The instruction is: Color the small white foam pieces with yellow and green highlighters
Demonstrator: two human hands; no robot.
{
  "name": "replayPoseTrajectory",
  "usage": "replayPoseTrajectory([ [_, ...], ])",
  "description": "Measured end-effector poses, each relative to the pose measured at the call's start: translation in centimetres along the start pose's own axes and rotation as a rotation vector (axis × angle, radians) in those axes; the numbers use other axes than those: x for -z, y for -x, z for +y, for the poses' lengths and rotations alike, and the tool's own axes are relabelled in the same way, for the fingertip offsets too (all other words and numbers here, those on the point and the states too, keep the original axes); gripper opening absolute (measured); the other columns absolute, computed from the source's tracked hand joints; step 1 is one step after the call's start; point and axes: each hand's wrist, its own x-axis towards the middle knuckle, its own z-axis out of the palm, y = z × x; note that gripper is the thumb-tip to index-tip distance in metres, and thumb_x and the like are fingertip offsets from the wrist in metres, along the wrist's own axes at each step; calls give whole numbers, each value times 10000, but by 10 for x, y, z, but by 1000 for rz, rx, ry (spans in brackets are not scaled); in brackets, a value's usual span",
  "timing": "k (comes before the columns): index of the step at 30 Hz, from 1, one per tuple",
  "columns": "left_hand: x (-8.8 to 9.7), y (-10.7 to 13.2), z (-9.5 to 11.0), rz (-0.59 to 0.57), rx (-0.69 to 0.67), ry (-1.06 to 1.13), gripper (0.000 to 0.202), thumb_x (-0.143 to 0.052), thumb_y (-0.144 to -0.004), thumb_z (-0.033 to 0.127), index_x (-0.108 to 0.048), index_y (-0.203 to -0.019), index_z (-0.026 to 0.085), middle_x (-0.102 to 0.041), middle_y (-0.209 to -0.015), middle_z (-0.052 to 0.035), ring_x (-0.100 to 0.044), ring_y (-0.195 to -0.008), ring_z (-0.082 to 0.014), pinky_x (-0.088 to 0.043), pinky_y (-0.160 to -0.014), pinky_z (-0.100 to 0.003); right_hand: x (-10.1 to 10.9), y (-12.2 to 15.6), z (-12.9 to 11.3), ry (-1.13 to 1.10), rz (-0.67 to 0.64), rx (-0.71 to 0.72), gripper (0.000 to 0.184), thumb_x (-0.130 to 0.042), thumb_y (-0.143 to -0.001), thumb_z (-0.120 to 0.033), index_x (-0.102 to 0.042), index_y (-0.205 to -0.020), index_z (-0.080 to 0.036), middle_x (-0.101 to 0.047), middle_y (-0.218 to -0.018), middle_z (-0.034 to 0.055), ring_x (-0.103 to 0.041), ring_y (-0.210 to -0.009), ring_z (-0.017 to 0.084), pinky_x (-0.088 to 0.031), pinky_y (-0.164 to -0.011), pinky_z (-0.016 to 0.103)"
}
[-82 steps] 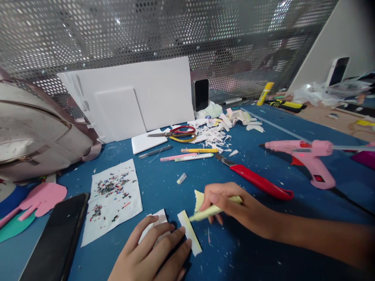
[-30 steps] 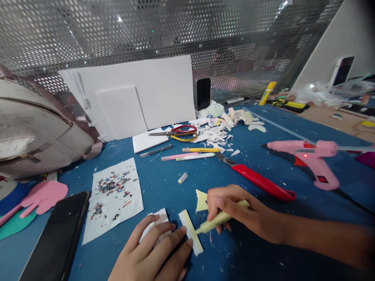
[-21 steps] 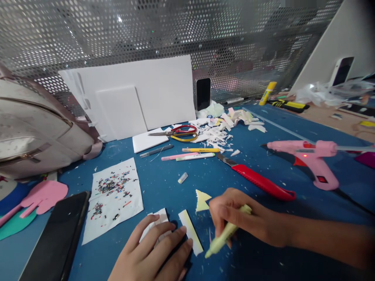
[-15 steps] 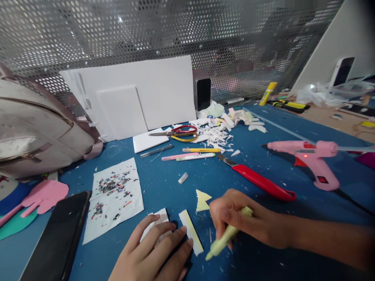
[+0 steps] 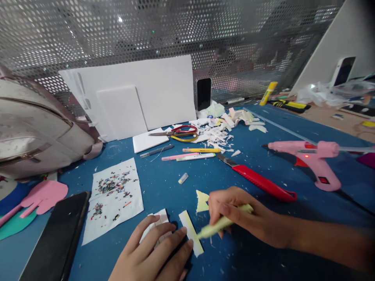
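Note:
My right hand (image 5: pixel 234 218) is closed around a pale yellow highlighter (image 5: pixel 218 227). Its tip meets the right edge of a narrow white strip (image 5: pixel 190 230), which has a yellow band along that side. Fingers stretched out, my left hand (image 5: pixel 155 249) lies flat over a white piece with lines (image 5: pixel 158 221), partly covering it. Two of its fingertips reach the strip's left edge. Just beyond the strip is a small pale yellow scrap (image 5: pixel 202 200), partly hidden by my right hand. A small clear cap (image 5: pixel 183 178) lies farther back.
A red-handled utility knife (image 5: pixel 263 182) and a pink glue gun (image 5: pixel 310 156) lie to the right. Pens (image 5: pixel 202 150), scissors (image 5: pixel 181 133) and white scraps (image 5: pixel 216 130) are behind. On the left are a phone (image 5: pixel 55 238), a sheet with small beads (image 5: pixel 131 203) and a backpack (image 5: pixel 38 128).
The highlighter has swung up and left, so its tip has gone from the table right of the strip onto the strip's edge. My left hand stays in place.

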Motion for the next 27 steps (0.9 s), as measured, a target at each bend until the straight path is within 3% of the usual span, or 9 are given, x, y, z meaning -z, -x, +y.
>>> replayPoseTrajectory([
  [4,0,1,0,26,18,-3,249,-516,-1038,287,-718,-1184,272,-730,-1153,63,-629,-1101,-145,-228,-1229,-367,1,-3,-1,122,85,-24,377,-482,-1033,-488,-642,-963,-154,-641,-871,38,-561,-765,143,-406,-678,259],
  [9,3,1,-1,-22,-20,-26,257,-521,-1032,248,-703,-1213,260,-716,-1190,61,-622,-1125,-151,-189,-1243,-374,0,-4,2,88,74,-19,449,-443,-1043,-505,-637,-846,-151,-590,-795,22,-544,-727,143,-396,-672,267],
  [19,5,1,-2,-59,-38,-37,289,-494,-1040,216,-686,-1250,266,-702,-1217,66,-599,-1141,-150,-163,-1249,-379,1,-4,3,90,91,-24,422,-457,-1041,-495,-647,-887,-150,-608,-828,26,-550,-754,150,-394,-691,273],
  [27,3,0,0,-2,13,-12,247,-525,-1034,273,-713,-1194,261,-722,-1169,62,-617,-1103,-151,-189,-1242,-371,1,-4,2,102,94,-33,392,-478,-1037,-487,-634,-903,-154,-618,-844,27,-539,-761,146,-391,-692,269],
])
